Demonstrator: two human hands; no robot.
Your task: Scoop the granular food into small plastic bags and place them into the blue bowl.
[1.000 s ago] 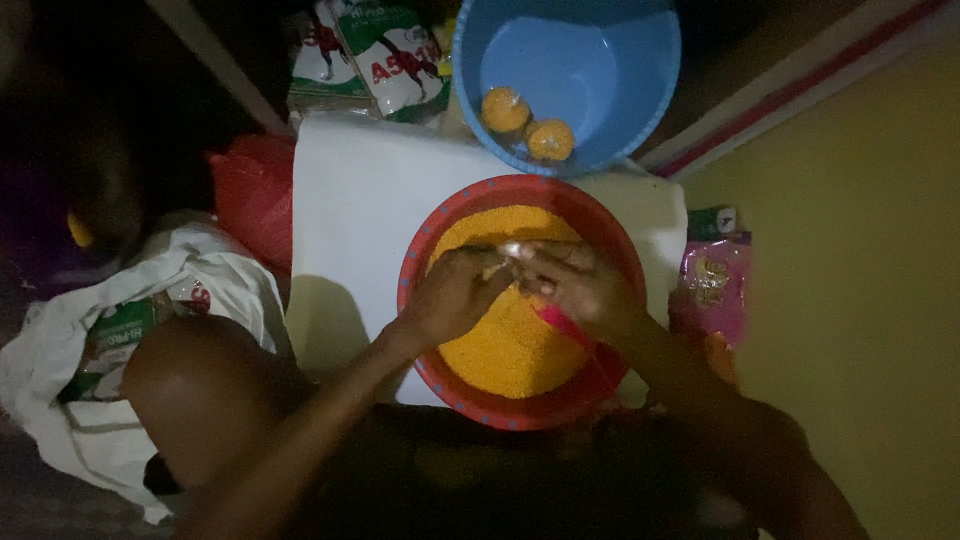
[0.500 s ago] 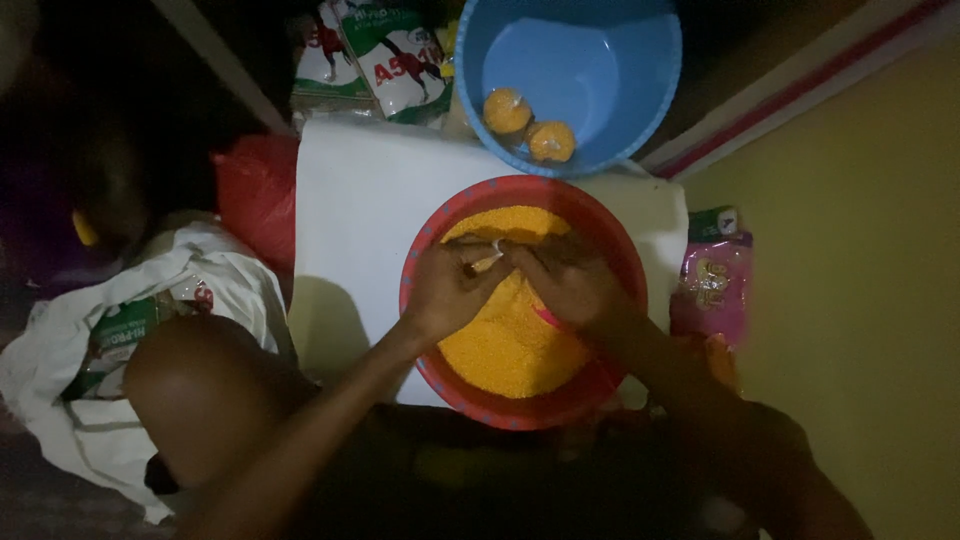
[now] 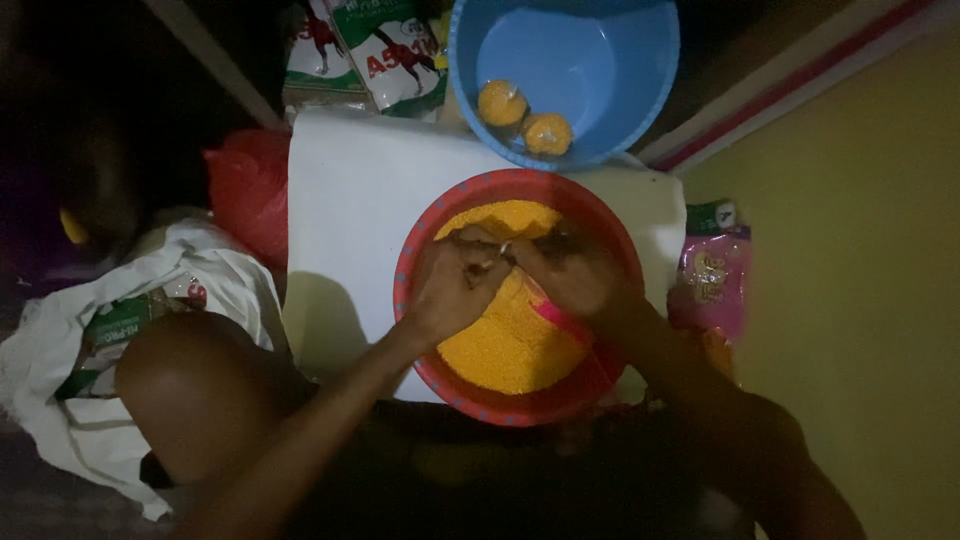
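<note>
Your left hand point(image 3: 455, 285) and right hand point(image 3: 575, 275) meet fingertip to fingertip over the red bowl point(image 3: 420, 250), pinching something small and pale between them that the dim light leaves too blurred to name; a pink handle point(image 3: 560, 320) pokes out beneath your right palm. Both wrists are bent inward, knuckles up, forearms running back toward the bowl's near rim over the yellow grain point(image 3: 510, 350). Since a moment ago your hands have barely shifted, staying at the bowl's far half, near the blue basin point(image 3: 600, 60).
</note>
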